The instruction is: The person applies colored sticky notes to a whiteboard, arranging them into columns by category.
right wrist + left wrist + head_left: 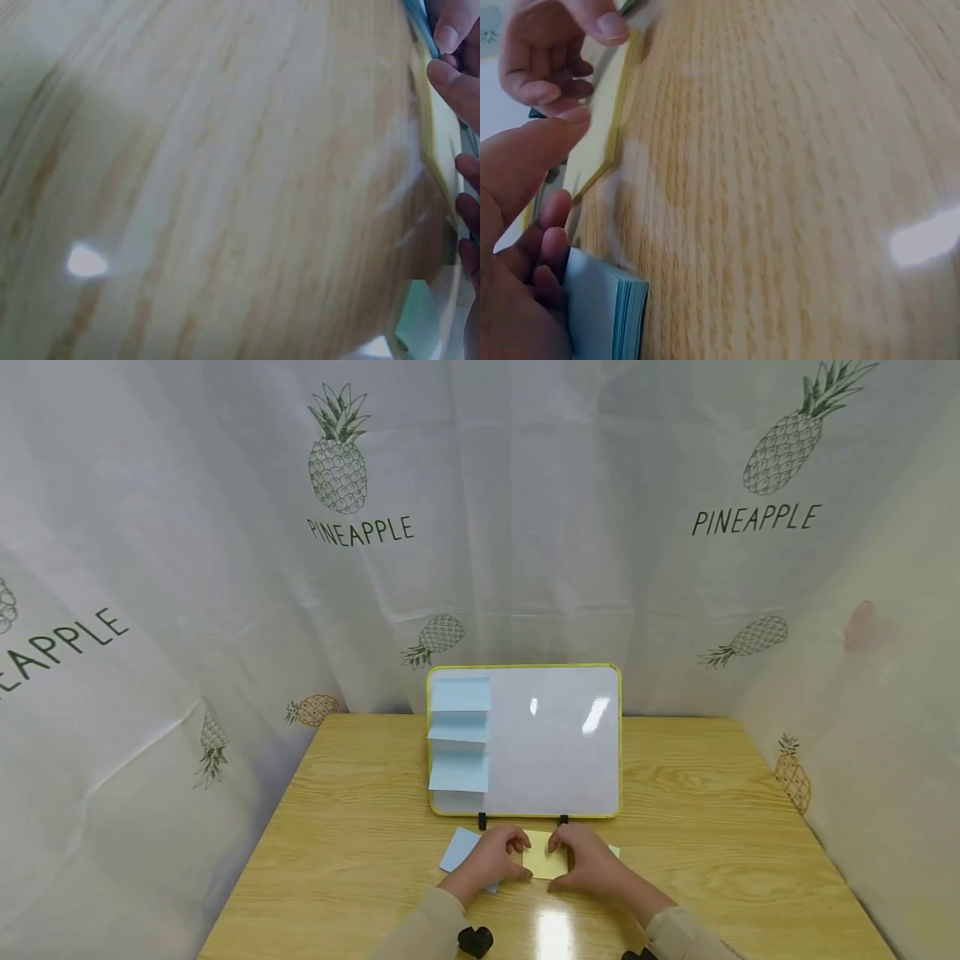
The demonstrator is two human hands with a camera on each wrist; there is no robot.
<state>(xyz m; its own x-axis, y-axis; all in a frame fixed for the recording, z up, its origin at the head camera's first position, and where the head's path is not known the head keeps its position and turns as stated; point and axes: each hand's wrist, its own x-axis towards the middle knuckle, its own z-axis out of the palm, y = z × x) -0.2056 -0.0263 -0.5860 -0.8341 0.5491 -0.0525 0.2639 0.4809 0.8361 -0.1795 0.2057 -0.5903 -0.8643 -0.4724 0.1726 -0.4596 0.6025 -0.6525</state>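
Note:
A yellow sticky note pad (542, 862) lies at the table's front middle, between both hands. My left hand (491, 857) holds its left edge with thumb and curled index finger; the exact contact is partly hidden. At the right edge, my right hand (592, 864) grips the pad, index finger over the top and thumb at the near corner. A blue sticky note pad (596, 307) lies under and beside the left hand. Partly covered by the right hand is a pale green pad (420, 322).
Behind the pads stands a yellow-framed whiteboard (555, 743) on black feet. Several light blue sticky notes (459, 772) hang in a column down its left side. The wooden table (352, 827) reaches back to a pineapple-print curtain (525, 527).

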